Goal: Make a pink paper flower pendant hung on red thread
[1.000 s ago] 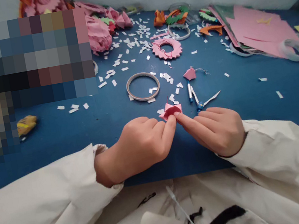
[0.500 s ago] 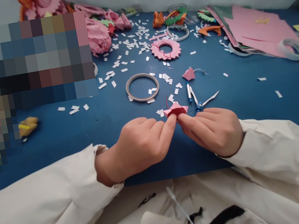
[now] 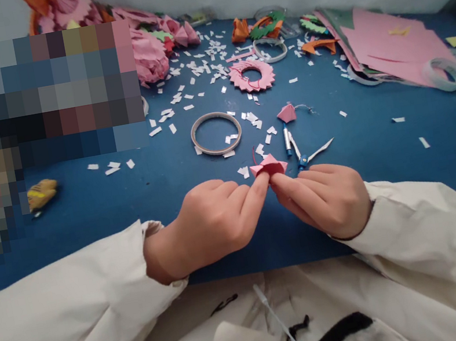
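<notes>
A small pink folded paper piece (image 3: 270,164) is pinched between both hands above the blue table (image 3: 161,194). My left hand (image 3: 222,215) grips its near left side, index finger pressed against the fold. My right hand (image 3: 327,197) closes on the near right side, and the fingertips of both hands almost meet. A thin red strand (image 3: 254,155) rises beside the paper. Just beyond my right hand lie open scissors (image 3: 306,159) with blue-and-white parts, a blue-and-silver pen (image 3: 287,141) and another pink folded piece (image 3: 287,113).
A roll of tape (image 3: 219,149) lies ahead, amid many white paper scraps (image 3: 167,113). Farther back is a pink paper ring (image 3: 254,88). Pink sheets (image 3: 401,52) are stacked at right, with a tape roll (image 3: 447,86) on them. Pink paper flowers (image 3: 150,55) stand at back left, near a blurred-out area.
Almost nothing differs. Both hands keep the same hold on the pink paper, and the whole view has shifted very slightly.
</notes>
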`<state>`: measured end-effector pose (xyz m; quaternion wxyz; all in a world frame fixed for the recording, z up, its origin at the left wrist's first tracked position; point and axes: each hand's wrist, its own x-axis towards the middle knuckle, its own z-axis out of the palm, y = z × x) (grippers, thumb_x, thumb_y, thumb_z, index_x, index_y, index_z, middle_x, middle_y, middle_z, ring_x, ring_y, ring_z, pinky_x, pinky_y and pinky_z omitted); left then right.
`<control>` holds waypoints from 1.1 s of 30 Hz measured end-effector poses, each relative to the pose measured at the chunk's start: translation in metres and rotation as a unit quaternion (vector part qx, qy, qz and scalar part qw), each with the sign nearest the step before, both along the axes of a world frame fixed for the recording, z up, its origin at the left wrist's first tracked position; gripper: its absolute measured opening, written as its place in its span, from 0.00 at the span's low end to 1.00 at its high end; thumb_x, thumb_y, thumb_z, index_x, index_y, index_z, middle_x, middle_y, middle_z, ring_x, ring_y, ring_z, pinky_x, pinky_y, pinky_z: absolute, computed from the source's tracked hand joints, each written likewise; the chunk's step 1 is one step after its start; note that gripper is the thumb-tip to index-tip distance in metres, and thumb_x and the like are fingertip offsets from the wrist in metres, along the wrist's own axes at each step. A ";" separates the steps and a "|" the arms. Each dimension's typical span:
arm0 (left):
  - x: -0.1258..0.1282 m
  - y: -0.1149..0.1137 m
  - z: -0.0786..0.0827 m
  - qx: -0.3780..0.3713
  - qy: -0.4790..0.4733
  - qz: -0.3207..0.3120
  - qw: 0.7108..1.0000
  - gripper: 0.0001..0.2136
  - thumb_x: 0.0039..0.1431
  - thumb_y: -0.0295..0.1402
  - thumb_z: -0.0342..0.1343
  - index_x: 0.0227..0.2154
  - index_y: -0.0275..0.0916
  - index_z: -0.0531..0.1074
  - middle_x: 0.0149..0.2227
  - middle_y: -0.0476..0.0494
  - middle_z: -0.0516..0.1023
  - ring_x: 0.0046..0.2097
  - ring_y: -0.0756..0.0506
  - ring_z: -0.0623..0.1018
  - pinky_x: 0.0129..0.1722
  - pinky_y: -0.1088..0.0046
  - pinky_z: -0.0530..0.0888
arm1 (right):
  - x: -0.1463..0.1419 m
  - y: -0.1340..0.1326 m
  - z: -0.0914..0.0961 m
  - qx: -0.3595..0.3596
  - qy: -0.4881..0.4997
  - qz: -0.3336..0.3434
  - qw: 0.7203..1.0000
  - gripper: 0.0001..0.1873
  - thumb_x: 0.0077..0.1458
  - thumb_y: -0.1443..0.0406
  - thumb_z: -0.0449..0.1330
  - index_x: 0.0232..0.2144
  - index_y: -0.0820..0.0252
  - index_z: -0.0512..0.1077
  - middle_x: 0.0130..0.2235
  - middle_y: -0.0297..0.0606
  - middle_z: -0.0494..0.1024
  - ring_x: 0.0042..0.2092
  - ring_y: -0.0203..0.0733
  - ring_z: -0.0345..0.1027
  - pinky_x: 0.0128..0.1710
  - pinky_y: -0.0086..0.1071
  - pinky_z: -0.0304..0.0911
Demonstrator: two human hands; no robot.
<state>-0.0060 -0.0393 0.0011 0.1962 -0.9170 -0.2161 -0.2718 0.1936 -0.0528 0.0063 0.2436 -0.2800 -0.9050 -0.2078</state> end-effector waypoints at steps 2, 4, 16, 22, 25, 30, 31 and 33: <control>0.000 0.000 0.000 0.004 0.006 0.005 1.000 0.19 0.50 0.24 0.60 0.46 0.24 0.69 0.16 0.55 0.68 0.18 0.51 0.65 0.17 0.73 0.61 | -0.001 0.000 0.000 -0.005 0.005 -0.002 1.000 0.09 0.50 0.73 0.60 0.36 0.77 0.71 0.17 0.32 0.70 0.19 0.31 0.58 0.20 0.29 0.55; 0.000 0.000 0.001 0.007 0.012 0.009 1.000 0.19 0.50 0.24 0.60 0.46 0.24 0.69 0.16 0.56 0.67 0.18 0.51 0.65 0.17 0.73 0.61 | -0.001 0.001 -0.001 -0.009 0.010 -0.003 1.000 0.09 0.52 0.72 0.59 0.36 0.77 0.71 0.18 0.33 0.71 0.19 0.31 0.59 0.20 0.29 0.55; -0.001 -0.001 0.004 0.003 0.023 0.010 1.000 0.12 0.56 0.23 0.50 0.44 0.25 0.67 0.17 0.52 0.70 0.19 0.51 0.68 0.18 0.73 0.62 | 0.002 0.000 -0.004 0.009 0.005 -0.004 1.000 0.13 0.50 0.73 0.60 0.40 0.79 0.70 0.19 0.33 0.71 0.19 0.31 0.58 0.20 0.30 0.56; -0.002 -0.001 0.004 0.003 0.029 0.012 1.000 0.13 0.56 0.23 0.50 0.44 0.25 0.67 0.17 0.52 0.69 0.19 0.51 0.68 0.18 0.74 0.61 | 0.001 0.000 -0.001 0.019 0.006 -0.017 1.000 0.11 0.53 0.71 0.59 0.39 0.77 0.70 0.18 0.32 0.72 0.19 0.30 0.59 0.19 0.29 0.55; -0.002 0.000 0.004 0.002 0.032 0.012 0.999 0.13 0.57 0.23 0.49 0.44 0.24 0.66 0.17 0.52 0.70 0.19 0.51 0.69 0.18 0.74 0.61 | -0.001 0.000 0.000 0.019 0.004 -0.019 1.000 0.11 0.54 0.70 0.58 0.38 0.76 0.70 0.18 0.32 0.72 0.19 0.30 0.59 0.19 0.29 0.54; -0.001 -0.001 0.004 0.002 0.037 0.013 0.999 0.12 0.57 0.24 0.50 0.44 0.24 0.66 0.17 0.52 0.70 0.19 0.51 0.69 0.18 0.73 0.62 | -0.002 0.000 0.000 0.016 0.011 -0.021 1.000 0.11 0.53 0.69 0.60 0.37 0.76 0.71 0.18 0.32 0.72 0.18 0.30 0.59 0.20 0.29 0.55; -0.001 -0.001 0.004 0.002 0.037 0.014 0.999 0.12 0.57 0.24 0.50 0.43 0.24 0.67 0.17 0.52 0.70 0.19 0.51 0.69 0.18 0.73 0.62 | -0.002 0.000 0.000 0.015 0.011 -0.021 1.000 0.11 0.53 0.68 0.60 0.37 0.76 0.71 0.18 0.32 0.72 0.18 0.30 0.59 0.19 0.29 0.55; -0.001 -0.001 0.004 -0.002 0.037 0.014 0.999 0.12 0.57 0.24 0.50 0.44 0.24 0.67 0.18 0.51 0.71 0.19 0.50 0.69 0.18 0.73 0.63 | -0.002 0.000 0.000 0.014 0.012 -0.023 1.000 0.12 0.53 0.67 0.60 0.36 0.75 0.71 0.17 0.31 0.71 0.18 0.30 0.57 0.19 0.29 0.54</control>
